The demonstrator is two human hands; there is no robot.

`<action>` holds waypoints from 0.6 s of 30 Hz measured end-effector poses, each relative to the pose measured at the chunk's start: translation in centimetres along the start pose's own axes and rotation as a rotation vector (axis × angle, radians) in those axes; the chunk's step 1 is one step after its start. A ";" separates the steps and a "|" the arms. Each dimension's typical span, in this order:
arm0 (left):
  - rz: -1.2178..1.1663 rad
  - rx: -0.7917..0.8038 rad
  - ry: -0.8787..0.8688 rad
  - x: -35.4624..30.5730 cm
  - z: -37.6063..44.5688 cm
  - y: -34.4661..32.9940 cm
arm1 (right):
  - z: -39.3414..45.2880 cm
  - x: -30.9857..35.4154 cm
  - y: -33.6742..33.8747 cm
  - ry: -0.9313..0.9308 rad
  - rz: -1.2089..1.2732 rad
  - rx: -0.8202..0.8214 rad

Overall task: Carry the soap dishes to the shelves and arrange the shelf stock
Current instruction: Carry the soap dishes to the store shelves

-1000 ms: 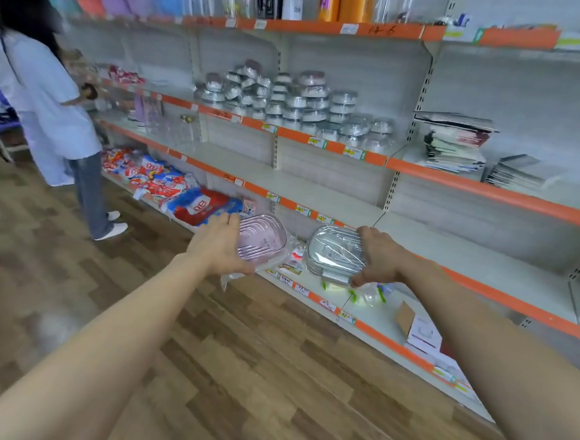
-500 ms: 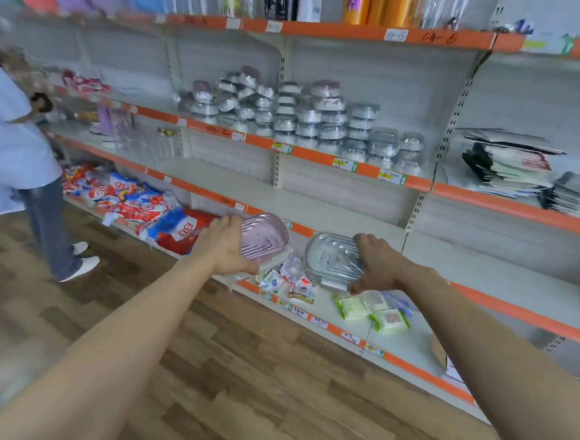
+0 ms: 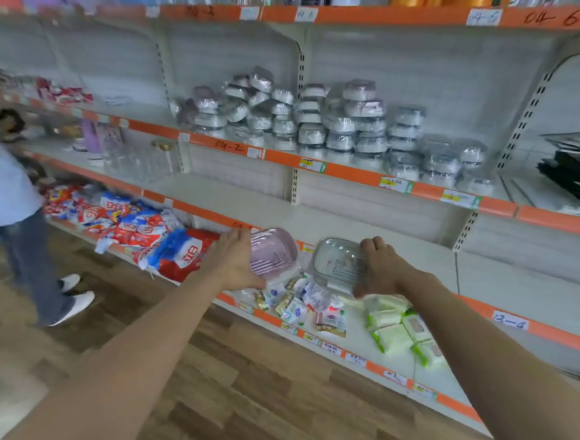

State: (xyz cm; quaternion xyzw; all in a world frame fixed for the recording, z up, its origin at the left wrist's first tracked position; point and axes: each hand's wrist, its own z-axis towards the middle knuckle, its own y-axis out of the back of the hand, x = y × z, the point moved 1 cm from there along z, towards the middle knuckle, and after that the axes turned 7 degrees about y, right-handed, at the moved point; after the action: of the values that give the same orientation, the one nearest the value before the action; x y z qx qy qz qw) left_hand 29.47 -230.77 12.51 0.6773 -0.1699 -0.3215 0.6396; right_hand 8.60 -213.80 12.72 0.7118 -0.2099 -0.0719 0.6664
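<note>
Soap dishes both airborne: pink dish (image 3: 272, 253) gripped in my left hand (image 3: 234, 264), clear dish (image 3: 338, 262) in my right hand (image 3: 381, 269), before the empty shelf (image 3: 316, 223). Blurry; keep level, set near its front edge.

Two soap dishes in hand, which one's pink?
The pink soap dish in the left hand. The one in the right hand is the clear soap dish, colourless.

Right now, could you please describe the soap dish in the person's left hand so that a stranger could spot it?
Find the orange-edged shelves. In front of them the left hand holds the pink soap dish. The dish beside it is clear grey.
</note>
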 end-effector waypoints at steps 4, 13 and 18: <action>0.089 -0.031 0.025 5.7 6.7 2.6 | 7.9 3.4 0.5 0.027 0.054 0.004; 0.076 0.036 0.014 15.0 19.9 2.3 | 22.6 8.8 1.0 0.011 0.050 0.028; 0.059 0.067 -0.049 21.1 28.6 1.7 | 30.7 11.7 -1.3 -0.102 0.136 0.014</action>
State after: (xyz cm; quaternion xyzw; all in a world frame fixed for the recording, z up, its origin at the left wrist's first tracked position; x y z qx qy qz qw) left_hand 26.62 -266.12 10.25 0.6850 -0.2160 -0.3128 0.6215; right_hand 7.67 -246.56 10.44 0.6960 -0.2917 -0.0611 0.6533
